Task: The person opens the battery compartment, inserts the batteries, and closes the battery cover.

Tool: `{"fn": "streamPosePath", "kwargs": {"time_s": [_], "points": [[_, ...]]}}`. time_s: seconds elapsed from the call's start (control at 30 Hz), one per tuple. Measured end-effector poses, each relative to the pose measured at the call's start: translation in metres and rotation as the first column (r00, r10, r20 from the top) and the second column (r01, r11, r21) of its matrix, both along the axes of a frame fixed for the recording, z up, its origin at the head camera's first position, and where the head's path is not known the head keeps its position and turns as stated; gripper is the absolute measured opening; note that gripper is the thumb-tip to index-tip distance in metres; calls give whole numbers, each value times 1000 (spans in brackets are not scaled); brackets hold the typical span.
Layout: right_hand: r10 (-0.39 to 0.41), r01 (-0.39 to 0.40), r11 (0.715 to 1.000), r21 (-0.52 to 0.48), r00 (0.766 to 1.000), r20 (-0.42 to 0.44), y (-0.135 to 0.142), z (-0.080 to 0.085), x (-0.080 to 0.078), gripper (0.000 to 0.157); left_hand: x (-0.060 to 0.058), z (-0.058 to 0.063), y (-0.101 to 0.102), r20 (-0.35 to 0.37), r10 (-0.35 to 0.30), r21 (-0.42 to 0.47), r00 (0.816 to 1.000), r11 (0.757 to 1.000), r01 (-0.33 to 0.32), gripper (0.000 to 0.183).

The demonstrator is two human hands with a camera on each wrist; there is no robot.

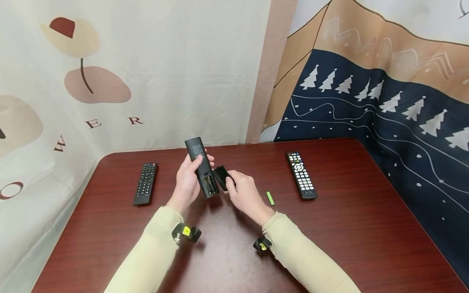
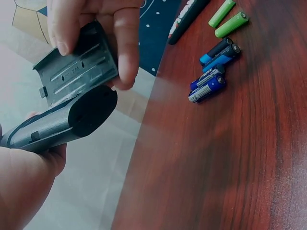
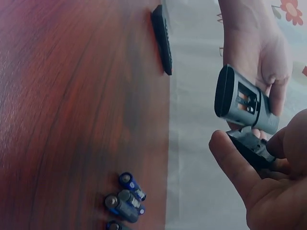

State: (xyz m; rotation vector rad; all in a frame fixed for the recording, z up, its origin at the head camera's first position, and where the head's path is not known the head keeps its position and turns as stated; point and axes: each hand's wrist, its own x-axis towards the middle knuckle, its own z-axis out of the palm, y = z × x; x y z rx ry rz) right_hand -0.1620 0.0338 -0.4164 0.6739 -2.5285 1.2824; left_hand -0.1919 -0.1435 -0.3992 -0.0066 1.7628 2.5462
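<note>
My left hand (image 1: 186,181) grips a black remote control (image 1: 199,160), its back turned up and the thumb across it. Near the lower end its battery compartment (image 3: 247,98) is uncovered, with copper-coloured glints inside. Between thumb and fingers, my right hand (image 1: 248,194) pinches the black battery cover (image 1: 221,175), right beside the remote's uncovered end. Ribs and small tabs on the cover's inner face show in the left wrist view. Both hands are raised over the table.
Face up on the reddish-brown table (image 1: 227,252), one remote (image 1: 145,184) lies left and another (image 1: 301,176) right. Green batteries (image 2: 232,25), black-and-blue batteries (image 2: 221,56) and dark blue batteries (image 2: 207,89) lie in pairs. Printed curtains (image 1: 176,81) hang behind the table.
</note>
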Motion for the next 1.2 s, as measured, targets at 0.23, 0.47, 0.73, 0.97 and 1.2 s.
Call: {"fn": "streamPosePath", "kwargs": {"time_s": [0.23,0.47,0.73,0.97,1.2], "points": [[-65,65,997,34,998,-14,11,-2,-6,20,0,-1,1,-10,-4,-9,1000,1000,4,34],[-109,110,991,74,994,-21,23,-2,-10,21,0,-1,1,-7,-8,-9,1000,1000,8,33],[-173,172,978,119,985,-1,39,-6,-19,23,1,0,0,-2,-20,-21,1000,1000,20,33],[-223,210,964,160,973,65,55,-12,-27,24,0,-1,0,-4,-21,-13,1000,1000,21,34],[-278,252,946,202,954,112,68,-16,-33,25,1,-1,-1,-1,-17,-7,1000,1000,17,31]]}}
